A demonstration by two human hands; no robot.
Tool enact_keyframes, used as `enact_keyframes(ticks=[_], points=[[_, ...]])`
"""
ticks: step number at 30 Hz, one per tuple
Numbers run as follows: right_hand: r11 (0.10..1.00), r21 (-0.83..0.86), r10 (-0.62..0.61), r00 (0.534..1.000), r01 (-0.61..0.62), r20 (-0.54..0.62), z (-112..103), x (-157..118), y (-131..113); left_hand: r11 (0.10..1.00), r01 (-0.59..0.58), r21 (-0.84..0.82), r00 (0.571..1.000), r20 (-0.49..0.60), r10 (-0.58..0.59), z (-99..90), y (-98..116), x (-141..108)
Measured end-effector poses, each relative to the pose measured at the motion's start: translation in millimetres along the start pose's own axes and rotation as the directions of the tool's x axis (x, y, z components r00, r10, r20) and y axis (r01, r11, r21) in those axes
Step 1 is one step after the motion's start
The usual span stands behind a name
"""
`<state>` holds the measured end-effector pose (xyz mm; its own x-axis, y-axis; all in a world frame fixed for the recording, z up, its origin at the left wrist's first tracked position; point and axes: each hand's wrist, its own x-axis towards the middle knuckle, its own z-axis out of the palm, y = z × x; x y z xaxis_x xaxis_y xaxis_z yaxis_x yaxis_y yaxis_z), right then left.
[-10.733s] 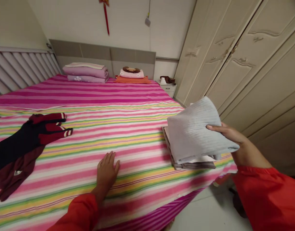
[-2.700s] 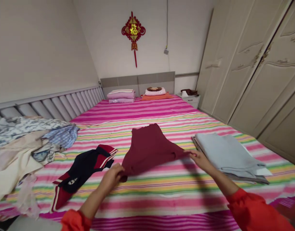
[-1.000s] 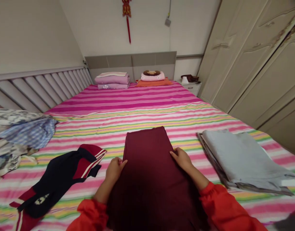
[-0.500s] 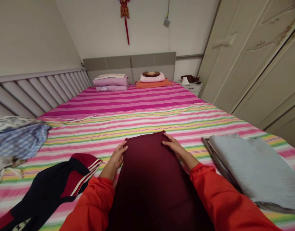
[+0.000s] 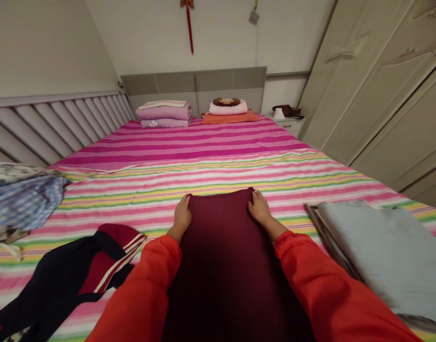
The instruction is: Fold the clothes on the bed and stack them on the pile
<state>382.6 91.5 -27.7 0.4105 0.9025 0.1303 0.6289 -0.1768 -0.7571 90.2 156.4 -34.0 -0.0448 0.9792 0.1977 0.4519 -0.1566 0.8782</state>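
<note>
Clothes pile [image 5: 27, 199] at left edge of the bed [image 5: 203, 166]. Navy-and-red garment [image 5: 68, 268] right of it. Left hand [image 5: 183, 216] closed, looks like a pinch on far-left corner of the maroon garment [image 5: 221, 237], fingertips partly hidden; garment is mid-bed, running toward near edge. Right hand [image 5: 260, 207] closed on its far-right corner. Folded grey stack [image 5: 392, 256] toward bed's right edge.

A plain maroon garment [image 5: 223, 237] stretches lengthwise over the striped bed [image 5: 203, 168], its far edge nearly straight, its near part shadowed.
</note>
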Motion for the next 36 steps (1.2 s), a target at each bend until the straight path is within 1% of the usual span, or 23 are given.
enact_keyframes(ticks=[1, 2, 3, 4, 5, 6, 7, 8, 9, 10, 12, 16, 18, 20, 22, 24, 25, 27, 29, 30, 32, 34, 36], points=[[0.997, -0.061, -0.038, 0.999, 0.036, -0.032, 4, -9, -8, 0.998, -0.005, 0.057, 1.0, -0.024, 0.007, 6.7, 3, -7], [0.986, -0.135, -0.104, 0.993, 0.096, -0.05, 10, -19, -18, 0.991, -0.028, 0.131, 0.998, -0.047, 0.034, 14.6, 8, -15], [0.96, -0.213, -0.192, 0.981, 0.18, -0.039, 17, -30, -27, 0.974, -0.075, 0.213, 0.995, -0.044, 0.087, 23.6, 12, -24], [0.92, -0.277, -0.286, 0.958, 0.278, 0.01, 25, -42, -36, 0.947, -0.143, 0.288, 0.989, -0.004, 0.15, 33.2, 17, -33], [0.876, -0.311, -0.359, 0.929, 0.369, 0.092, 35, -52, -44, 0.912, -0.219, 0.346, 0.976, 0.072, 0.207, 42.6, 21, -42], [0.845, -0.319, -0.392, 0.903, 0.428, 0.175, 43, -61, -49, 0.879, -0.288, 0.38, 0.956, 0.168, 0.241, 51.1, 24, -50], [0.828, -0.321, -0.395, 0.885, 0.46, 0.248, 51, -67, -52, 0.853, -0.339, 0.396, 0.933, 0.259, 0.25, 57.8, 26, -56], [0.821, -0.331, -0.377, 0.877, 0.465, 0.299, 56, -70, -52, 0.83, -0.371, 0.416, 0.913, 0.328, 0.244, 61.8, 26, -60], [0.82, -0.351, -0.346, 0.881, 0.451, 0.324, 60, -69, -49, 0.804, -0.39, 0.45, 0.901, 0.368, 0.231, 62.7, 25, -62], [0.82, -0.382, -0.31, 0.891, 0.427, 0.331, 60, -66, -44, 0.773, -0.398, 0.494, 0.898, 0.383, 0.218, 60.4, 23, -61], [0.812, -0.452, -0.245, 0.919, 0.369, 0.309, 54, -54, -31, 0.71, -0.387, 0.588, 0.91, 0.368, 0.192, 47.5, 15, -54], [0.806, -0.539, -0.134, 0.963, 0.244, 0.235, 27, -30, -7, 0.64, -0.237, 0.731, 0.966, 0.245, 0.078, 7.4, -1, -36], [0.813, -0.55, -0.082, 0.973, 0.191, 0.217, 14, -27, -1, 0.625, -0.177, 0.76, 0.979, 0.202, 0.031, -9.5, -5, -34], [0.822, -0.551, -0.031, 0.979, 0.14, 0.202, 5, -32, -2, 0.618, -0.129, 0.776, 0.985, 0.173, -0.011, -19.0, -5, -39], [0.826, -0.553, 0.002, 0.982, 0.104, 0.186, 1, -46, -9, 0.617, -0.102, 0.78, 0.991, 0.133, -0.004, -18.0, 1, -55], [0.829, -0.543, -0.042, 0.982, 0.137, 0.183, 4, -71, -21, 0.64, -0.152, 0.753, 0.988, 0.127, 0.085, -5.9, 11, -82], [0.83, -0.525, -0.097, 0.976, 0.187, 0.194, 8, -88, -27, 0.657, -0.209, 0.724, 0.978, 0.152, 0.143, 3.3, 16, -99], [0.821, -0.467, -0.241, 0.941, 0.328, 0.238, 20, -125, -36, 0.685, -0.34, 0.645, 0.94, 0.25, 0.231, 22.8, 23, -137], [0.813, -0.428, -0.29, 0.912, 0.394, 0.29, 28, -158, -37, 0.691, -0.414, 0.592, 0.907, 0.333, 0.259, 35.3, 26, -171], [0.812, -0.432, -0.281, 0.912, 0.392, 0.3, 29, -170, -34, 0.69, -0.425, 0.586, 0.9, 0.351, 0.257, 36.3, 26, -182], [0.815, -0.47, -0.221, 0.932, 0.339, 0.288, 20, -181, -21, 0.682, -0.41, 0.606, 0.908, 0.343, 0.24, 25.9, 21, -193], [0.813, -0.525, -0.142, 0.96, 0.252, 0.24, 1, -177, -3, 0.675, -0.36, 0.644, 0.931, 0.296, 0.214, 2.1, 12, -191], [0.807, -0.566, -0.067, 0.978, 0.17, 0.198, -22, -167, 13, 0.669, -0.304, 0.678, 0.952, 0.24, 0.189, -25.7, 2, -183]])
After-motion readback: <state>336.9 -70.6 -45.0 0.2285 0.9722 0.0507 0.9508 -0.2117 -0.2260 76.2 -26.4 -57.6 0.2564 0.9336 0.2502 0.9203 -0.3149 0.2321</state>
